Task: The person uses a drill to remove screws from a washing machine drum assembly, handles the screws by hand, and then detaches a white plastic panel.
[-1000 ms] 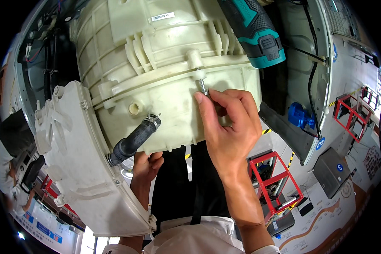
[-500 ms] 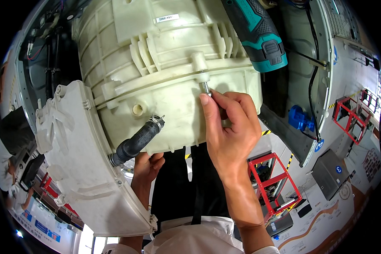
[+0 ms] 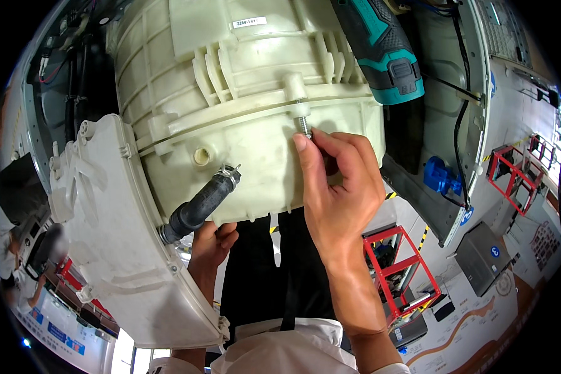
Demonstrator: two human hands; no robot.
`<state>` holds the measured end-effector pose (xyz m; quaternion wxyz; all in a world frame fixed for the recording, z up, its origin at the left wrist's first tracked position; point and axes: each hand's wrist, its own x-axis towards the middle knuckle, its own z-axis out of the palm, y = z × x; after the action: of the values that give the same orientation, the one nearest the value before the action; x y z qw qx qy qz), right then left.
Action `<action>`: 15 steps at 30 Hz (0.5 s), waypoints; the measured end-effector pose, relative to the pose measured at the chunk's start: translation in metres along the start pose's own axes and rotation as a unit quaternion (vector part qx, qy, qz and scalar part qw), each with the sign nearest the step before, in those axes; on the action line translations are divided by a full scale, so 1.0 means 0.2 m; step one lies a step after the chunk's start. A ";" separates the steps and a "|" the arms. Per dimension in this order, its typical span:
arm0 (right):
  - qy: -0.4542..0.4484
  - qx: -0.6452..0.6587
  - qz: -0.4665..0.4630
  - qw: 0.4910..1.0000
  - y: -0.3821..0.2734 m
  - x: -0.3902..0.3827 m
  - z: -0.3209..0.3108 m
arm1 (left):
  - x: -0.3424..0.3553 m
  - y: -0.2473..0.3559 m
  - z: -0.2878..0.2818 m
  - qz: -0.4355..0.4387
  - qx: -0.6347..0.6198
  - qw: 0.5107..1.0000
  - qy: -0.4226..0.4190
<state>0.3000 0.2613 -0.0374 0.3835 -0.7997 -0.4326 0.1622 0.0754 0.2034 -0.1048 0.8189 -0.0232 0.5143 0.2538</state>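
My right hand [image 3: 341,190] pinches the lower end of a threaded metal bolt [image 3: 303,124] between thumb and forefinger. The bolt stands nearly upright at a lug on the seam of a large cream plastic tub [image 3: 262,146], its upper end in the lug. My left hand [image 3: 210,246], well apart, is curled beneath the tub's lower edge; partly hidden, so I cannot tell whether it grips anything. A black hose [image 3: 199,207] joins the tub to a pale plastic box [image 3: 121,249] at left. A teal-and-black power tool [image 3: 389,65] is at upper right.
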 end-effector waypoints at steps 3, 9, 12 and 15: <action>-0.013 -0.005 0.018 1.000 -0.01 0.01 -0.02 | 0.00 0.01 0.00 -0.004 0.008 1.000 0.001; -0.004 -0.001 0.016 1.000 -0.01 0.00 -0.01 | -0.01 0.01 0.01 -0.009 0.008 1.000 0.004; -0.006 -0.006 0.011 1.000 -0.01 0.00 -0.01 | -0.01 0.01 0.02 -0.004 0.015 1.000 0.002; -0.014 0.025 0.059 0.998 -0.05 0.02 -0.02 | -0.01 0.02 0.03 -0.006 0.021 1.000 0.012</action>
<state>0.3000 0.2656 -0.0274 0.3869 -0.8115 -0.3860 0.2067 0.0775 0.2076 -0.0995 0.8146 -0.0116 0.5289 0.2376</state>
